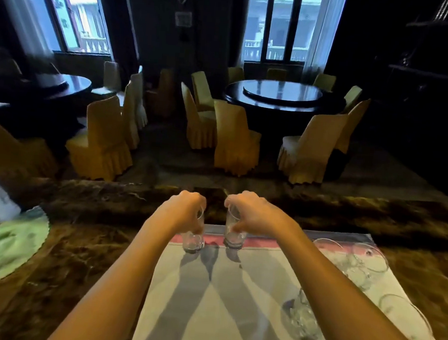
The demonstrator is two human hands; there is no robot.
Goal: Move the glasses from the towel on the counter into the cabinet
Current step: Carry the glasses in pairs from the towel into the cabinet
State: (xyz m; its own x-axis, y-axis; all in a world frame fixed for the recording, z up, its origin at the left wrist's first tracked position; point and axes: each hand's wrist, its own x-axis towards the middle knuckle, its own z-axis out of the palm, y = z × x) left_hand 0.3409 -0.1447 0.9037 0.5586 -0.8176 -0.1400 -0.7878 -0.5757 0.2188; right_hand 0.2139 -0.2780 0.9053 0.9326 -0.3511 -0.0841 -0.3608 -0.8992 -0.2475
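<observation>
Glasses lie nearest you on the lower right of the frame: a cut-pattern glass (pixel 301 319) on its side on the towel (pixel 223 304), partly behind your right forearm, and a clear one (pixel 404 315) at the towel's right edge; both look empty. Further up that right side sit two wine glasses (pixel 355 260), blurred, and you cannot tell exactly how they rest. The towel's middle, between your forearms, is bare cloth with only shadows on it. At the towel's far edge, on the pink stripe, stand two upright tumblers, both empty. Your left hand (pixel 185 209) comes down over the left tumbler (pixel 193 237), fingers curled around its upper part and closed on it. Your right hand (pixel 249 212) wraps the right tumbler (pixel 234 232) the same way, thumb low on the glass. The two tumblers stand just beside each other without touching. Whether either base is off the cloth cannot be told. Left of the towel, the dark marble counter (pixel 82 252) is open up to a green cloth (pixel 10 244) at the left edge of the frame. Beyond the counter's far edge, in the upper half, are covered chairs (pixel 233 141) around a round table (pixel 279 95).
</observation>
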